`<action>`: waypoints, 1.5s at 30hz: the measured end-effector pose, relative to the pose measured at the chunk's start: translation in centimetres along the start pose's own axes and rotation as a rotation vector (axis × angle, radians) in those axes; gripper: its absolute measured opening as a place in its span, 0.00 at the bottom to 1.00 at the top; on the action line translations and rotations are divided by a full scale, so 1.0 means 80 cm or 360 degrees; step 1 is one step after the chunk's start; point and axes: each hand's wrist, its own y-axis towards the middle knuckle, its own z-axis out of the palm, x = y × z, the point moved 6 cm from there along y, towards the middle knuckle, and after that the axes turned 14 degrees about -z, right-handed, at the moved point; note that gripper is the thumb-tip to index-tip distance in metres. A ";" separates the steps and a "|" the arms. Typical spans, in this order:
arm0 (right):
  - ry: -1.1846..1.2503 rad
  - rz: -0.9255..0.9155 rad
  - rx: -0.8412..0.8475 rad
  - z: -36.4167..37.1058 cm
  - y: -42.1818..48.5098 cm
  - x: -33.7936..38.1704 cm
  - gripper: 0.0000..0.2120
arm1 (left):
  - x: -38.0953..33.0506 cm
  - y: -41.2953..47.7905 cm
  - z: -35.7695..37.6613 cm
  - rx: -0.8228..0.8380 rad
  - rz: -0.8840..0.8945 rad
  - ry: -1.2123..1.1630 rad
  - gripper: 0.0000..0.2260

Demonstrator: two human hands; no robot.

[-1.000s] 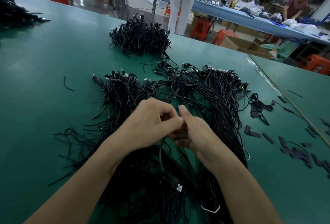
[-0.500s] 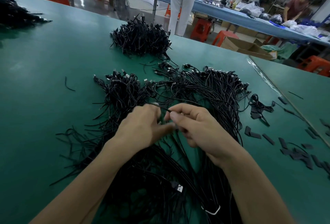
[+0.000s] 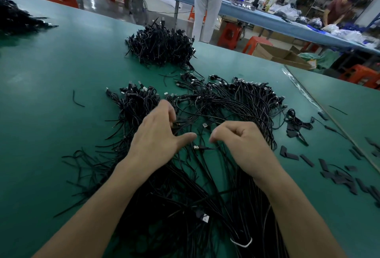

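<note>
The left hand was spread wide, its fingertips laid on the loose cables. The right hand was curled narrow, and whether a strand was pinched in that grip could not be told. A silver plug lay between the two grips. If one cable were pulled, neighbouring strands could be dragged along and knotted, since the cables beneath both grips were tangled.
</note>
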 end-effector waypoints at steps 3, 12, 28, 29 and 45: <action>0.0325 -0.0173 0.0200 0.010 -0.002 0.014 0.13 | 0.000 0.003 0.003 -0.0036 0.0049 0.0010 0.24; -0.0660 0.0107 -0.0063 -0.017 -0.003 -0.033 0.14 | -0.015 -0.004 -0.007 0.0099 0.0207 -0.0331 0.12; 0.0159 -0.0249 -0.0384 0.020 -0.005 0.003 0.10 | -0.038 -0.029 0.028 0.0810 0.0141 -0.0298 0.28; 0.0259 -0.0273 -0.0385 0.019 -0.003 0.004 0.09 | -0.043 -0.036 0.032 0.0981 0.0146 -0.0403 0.28; -0.0171 -0.0249 0.0474 0.051 -0.022 0.016 0.16 | -0.032 -0.015 0.005 0.0444 -0.0050 -0.1630 0.17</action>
